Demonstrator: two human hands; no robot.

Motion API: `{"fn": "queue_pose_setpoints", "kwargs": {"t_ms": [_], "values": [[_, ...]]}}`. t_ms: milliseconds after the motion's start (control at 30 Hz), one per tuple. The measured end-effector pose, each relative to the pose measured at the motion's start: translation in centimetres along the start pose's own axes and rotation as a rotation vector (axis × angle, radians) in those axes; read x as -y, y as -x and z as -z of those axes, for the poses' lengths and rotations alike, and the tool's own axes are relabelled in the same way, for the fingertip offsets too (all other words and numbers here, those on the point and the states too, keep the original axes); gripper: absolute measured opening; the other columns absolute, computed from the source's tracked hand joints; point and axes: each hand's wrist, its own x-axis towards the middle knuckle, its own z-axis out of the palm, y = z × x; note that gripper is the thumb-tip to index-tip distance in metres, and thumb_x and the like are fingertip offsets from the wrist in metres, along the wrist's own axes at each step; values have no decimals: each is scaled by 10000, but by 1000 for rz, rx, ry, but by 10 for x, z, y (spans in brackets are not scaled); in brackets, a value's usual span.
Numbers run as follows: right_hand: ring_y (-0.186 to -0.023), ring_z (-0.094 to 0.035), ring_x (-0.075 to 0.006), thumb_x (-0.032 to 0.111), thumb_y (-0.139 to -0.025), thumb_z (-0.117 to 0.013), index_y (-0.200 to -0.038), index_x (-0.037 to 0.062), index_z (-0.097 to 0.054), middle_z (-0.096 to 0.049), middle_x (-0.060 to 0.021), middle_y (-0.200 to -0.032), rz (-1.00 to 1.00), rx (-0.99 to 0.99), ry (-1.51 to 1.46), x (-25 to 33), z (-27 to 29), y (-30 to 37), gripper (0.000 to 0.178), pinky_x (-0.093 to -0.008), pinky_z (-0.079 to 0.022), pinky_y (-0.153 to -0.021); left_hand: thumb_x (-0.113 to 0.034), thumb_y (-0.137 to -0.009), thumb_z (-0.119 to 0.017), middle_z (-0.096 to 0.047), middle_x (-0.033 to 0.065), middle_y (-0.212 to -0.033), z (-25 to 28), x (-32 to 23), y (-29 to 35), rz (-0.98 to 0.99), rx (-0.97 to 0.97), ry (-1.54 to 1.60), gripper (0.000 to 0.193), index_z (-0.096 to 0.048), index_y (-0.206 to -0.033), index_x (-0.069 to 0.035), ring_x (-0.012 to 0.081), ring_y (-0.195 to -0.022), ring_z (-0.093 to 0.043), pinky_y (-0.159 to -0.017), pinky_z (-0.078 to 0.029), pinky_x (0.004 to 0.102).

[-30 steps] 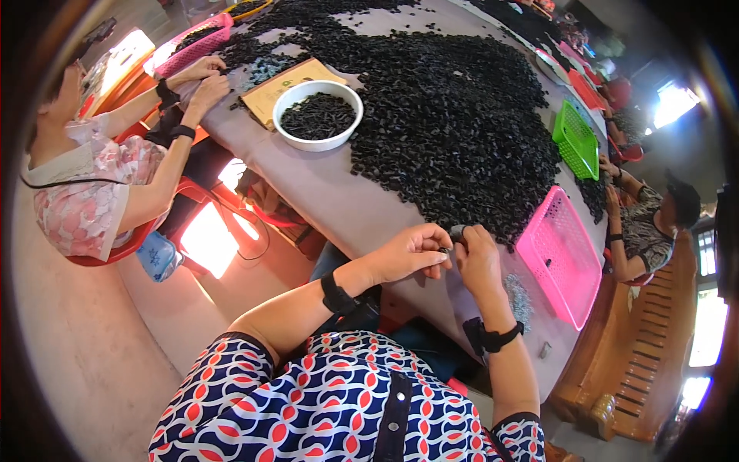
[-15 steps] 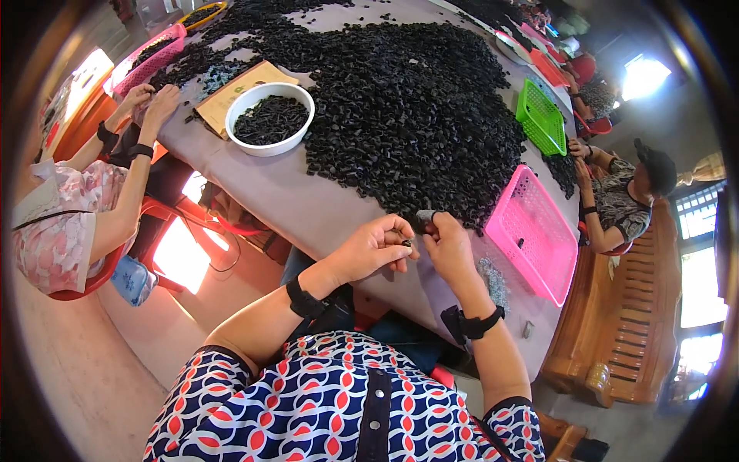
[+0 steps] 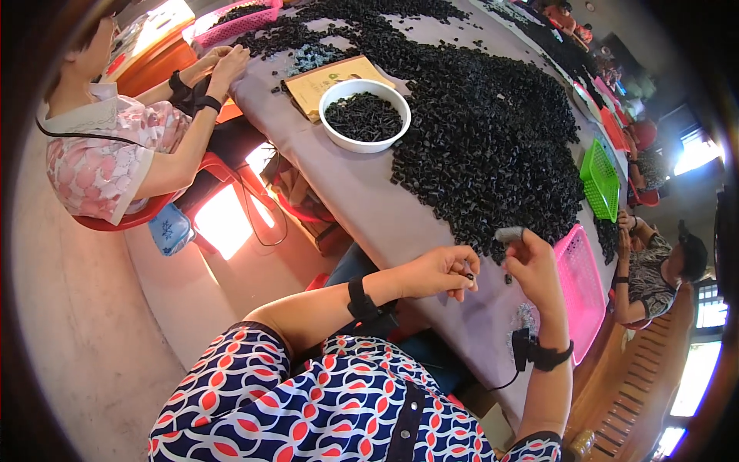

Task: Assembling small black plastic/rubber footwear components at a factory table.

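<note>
My left hand [image 3: 440,272] is closed, pinching a small black piece [image 3: 469,276] between thumb and fingers over the table's near edge. Just right of it, my right hand [image 3: 533,266] has its thumb and forefinger apart, with nothing visible between them. A grey finger cover [image 3: 509,233] sits on the forefinger. Another small black piece [image 3: 508,279] shows just below the right thumb; I cannot tell whether it is falling or lying on the cloth. Beyond my hands spreads a large heap of small black pieces [image 3: 493,146]. Black straps are round both my wrists.
A white bowl [image 3: 329,129] holding black pieces stands beside a tan booklet [image 3: 308,91]. At right are a pink basket [image 3: 581,289] and a green basket [image 3: 600,181]. One person [image 3: 127,146] works at the left edge, another [image 3: 662,266] at the right. Glittery scraps lie near my right wrist.
My hands have drawn apart, the right one opening away from the left. A small black piece now shows below the right thumb. The view has turned, shifting the scene rightward.
</note>
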Motion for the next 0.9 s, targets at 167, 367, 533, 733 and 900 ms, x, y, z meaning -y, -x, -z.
{"fn": "queue_pose_setpoints", "kwargs": {"t_ms": [167, 367, 533, 733, 900], "values": [[-713, -562, -65, -4, -799, -565, -1110, 24, -629, -606, 10, -807, 199, -5, -174, 56, -20, -67, 319, -203, -463, -650, -74, -920, -579, -658, 98, -945, -1, 2, 1, 1, -2, -36, 163, -508, -1065, -51, 125, -725, -621, -670, -492, 249], [-818, -590, -65, 7, -837, -599, -1211, 17, -585, -638, -25, -945, 367, -116, -328, 98, -49, -94, 375, -211, -479, -738, -73, -926, -575, -654, 91, -943, -4, -1, 3, -10, -6, -60, 169, -499, -1075, -43, 126, -741, -619, -699, -500, 255], [-887, -609, -72, -6, -853, -607, -1187, -4, -599, -648, -42, -1034, 211, -5, -139, 51, -38, -59, 334, -217, -488, -790, -69, -926, -572, -650, 85, -957, -6, -1, 2, 50, -1, -67, 161, -504, -1070, -47, 118, -756, -613, -707, -502, 255], [-828, -643, -118, 10, -840, -608, -1074, -14, -643, -675, -53, -941, 12, -102, -373, 0, -21, -28, 238, -247, -520, -722, -52, -918, -571, -645, 70, -982, -3, -1, -1, 86, -2, -31, 162, -529, -1074, -56, 106, -756, -611, -697, -497, 246], [-840, -646, -124, 6, -840, -608, -1065, -17, -644, -680, -65, -950, 132, -101, -173, 5, -29, -45, 229, -256, -521, -736, -53, -915, -578, -643, 57, -977, -4, -1, -3, 88, -13, -91, 186, -533, -1095, -51, 102, -765, -612, -696, -498, 244]]}}
